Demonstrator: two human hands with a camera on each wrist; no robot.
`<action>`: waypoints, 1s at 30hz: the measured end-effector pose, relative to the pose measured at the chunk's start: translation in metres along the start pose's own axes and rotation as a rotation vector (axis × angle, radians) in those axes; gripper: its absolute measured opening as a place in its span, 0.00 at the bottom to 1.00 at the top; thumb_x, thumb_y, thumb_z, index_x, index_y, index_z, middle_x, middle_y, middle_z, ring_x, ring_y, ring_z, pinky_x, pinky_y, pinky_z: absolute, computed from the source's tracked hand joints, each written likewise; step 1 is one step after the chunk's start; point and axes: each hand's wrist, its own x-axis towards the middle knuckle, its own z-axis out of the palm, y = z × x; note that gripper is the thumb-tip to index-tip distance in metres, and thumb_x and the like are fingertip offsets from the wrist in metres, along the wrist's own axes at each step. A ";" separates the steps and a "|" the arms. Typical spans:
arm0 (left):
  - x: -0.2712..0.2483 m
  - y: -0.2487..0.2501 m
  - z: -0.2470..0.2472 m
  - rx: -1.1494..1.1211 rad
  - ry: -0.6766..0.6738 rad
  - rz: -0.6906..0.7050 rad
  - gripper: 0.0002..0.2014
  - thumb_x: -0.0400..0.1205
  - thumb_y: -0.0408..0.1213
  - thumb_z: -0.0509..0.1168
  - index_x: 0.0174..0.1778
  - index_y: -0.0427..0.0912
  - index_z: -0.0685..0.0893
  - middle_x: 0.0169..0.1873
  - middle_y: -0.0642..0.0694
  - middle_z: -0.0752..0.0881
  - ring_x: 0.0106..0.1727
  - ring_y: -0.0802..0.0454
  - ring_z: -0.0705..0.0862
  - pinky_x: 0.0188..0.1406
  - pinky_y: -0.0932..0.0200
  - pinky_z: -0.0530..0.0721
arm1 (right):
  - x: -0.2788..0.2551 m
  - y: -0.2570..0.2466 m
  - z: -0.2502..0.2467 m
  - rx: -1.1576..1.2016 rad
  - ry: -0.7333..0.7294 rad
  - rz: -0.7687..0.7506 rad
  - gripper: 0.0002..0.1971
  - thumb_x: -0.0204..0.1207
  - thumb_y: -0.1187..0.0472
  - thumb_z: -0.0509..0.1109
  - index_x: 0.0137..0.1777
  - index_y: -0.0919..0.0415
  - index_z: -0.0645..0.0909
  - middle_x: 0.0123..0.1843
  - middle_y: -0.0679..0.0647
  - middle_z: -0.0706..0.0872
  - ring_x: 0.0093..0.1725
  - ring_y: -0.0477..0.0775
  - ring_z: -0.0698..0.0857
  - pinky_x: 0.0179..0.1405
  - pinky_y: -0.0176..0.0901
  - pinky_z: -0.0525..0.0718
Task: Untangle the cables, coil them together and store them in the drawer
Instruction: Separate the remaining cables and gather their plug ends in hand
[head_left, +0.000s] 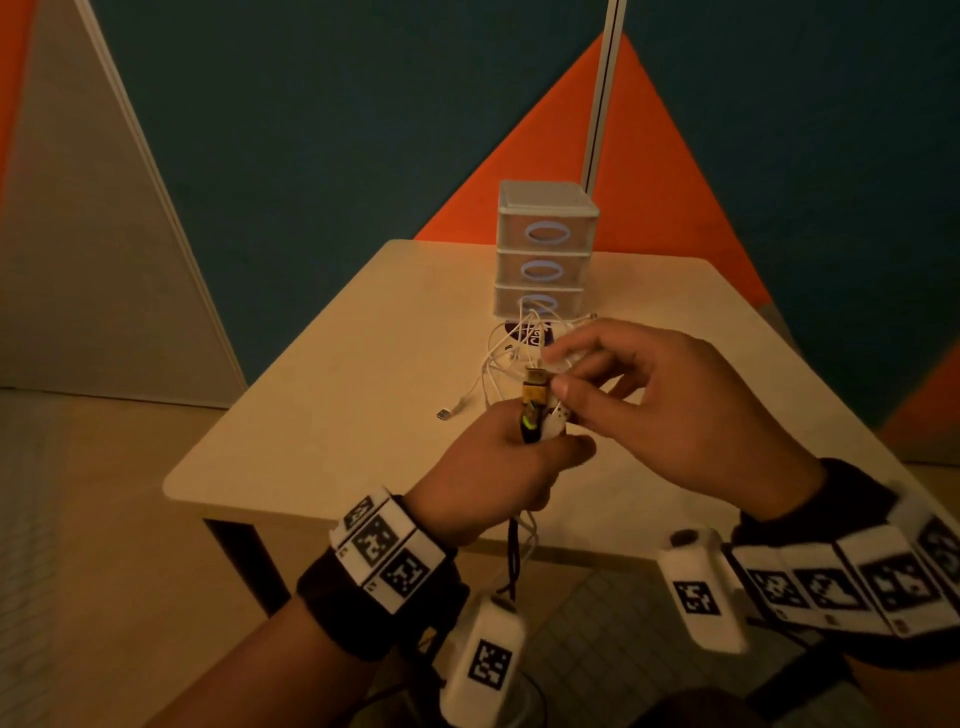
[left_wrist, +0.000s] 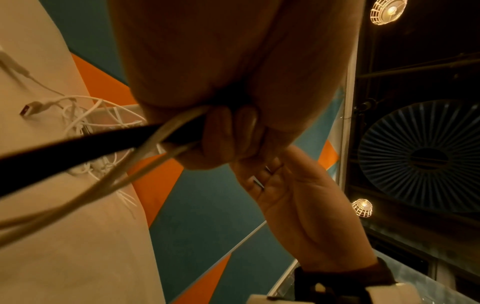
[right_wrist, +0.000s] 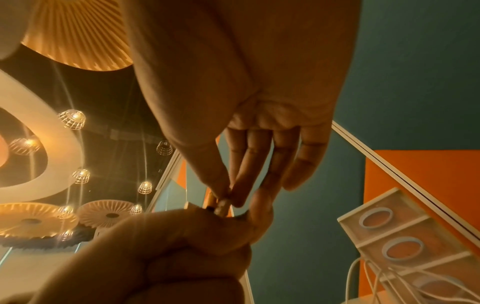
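My left hand (head_left: 511, 457) grips a bunch of cable ends: a black cable (left_wrist: 78, 148) with a yellow-green plug (head_left: 534, 402) and white cables (left_wrist: 124, 174) that hang below the fist. My right hand (head_left: 561, 387) pinches a plug end (right_wrist: 223, 203) at the top of that bunch with thumb and forefinger, the other fingers spread loosely. A tangle of white cables (head_left: 511, 348) lies on the table in front of the drawer unit (head_left: 545, 249), with one loose USB plug (head_left: 444, 414) to the left.
The small translucent drawer unit has three shut drawers with oval handles and stands near the far edge of the beige table (head_left: 322, 415). Blue and orange wall panels rise behind it. The table's near edge lies just under my wrists.
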 end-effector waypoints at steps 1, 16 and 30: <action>-0.001 0.002 0.002 -0.045 -0.018 -0.024 0.22 0.86 0.30 0.64 0.24 0.49 0.79 0.23 0.43 0.63 0.24 0.49 0.61 0.27 0.52 0.62 | -0.001 0.000 -0.002 0.022 0.000 -0.004 0.16 0.81 0.51 0.72 0.68 0.38 0.82 0.52 0.34 0.90 0.56 0.35 0.87 0.55 0.46 0.88; 0.005 -0.006 0.008 0.088 -0.015 -0.041 0.16 0.89 0.36 0.58 0.35 0.50 0.78 0.25 0.47 0.73 0.25 0.47 0.73 0.29 0.54 0.77 | -0.005 0.010 0.012 -0.093 -0.173 -0.116 0.21 0.86 0.55 0.67 0.78 0.42 0.78 0.71 0.38 0.85 0.70 0.34 0.81 0.67 0.26 0.78; 0.016 -0.013 -0.004 0.019 0.067 -0.074 0.17 0.85 0.26 0.55 0.30 0.40 0.78 0.20 0.50 0.76 0.21 0.53 0.71 0.26 0.58 0.72 | 0.005 0.016 0.038 -0.029 -0.115 -0.102 0.20 0.88 0.54 0.64 0.80 0.46 0.76 0.61 0.48 0.92 0.55 0.41 0.90 0.58 0.38 0.85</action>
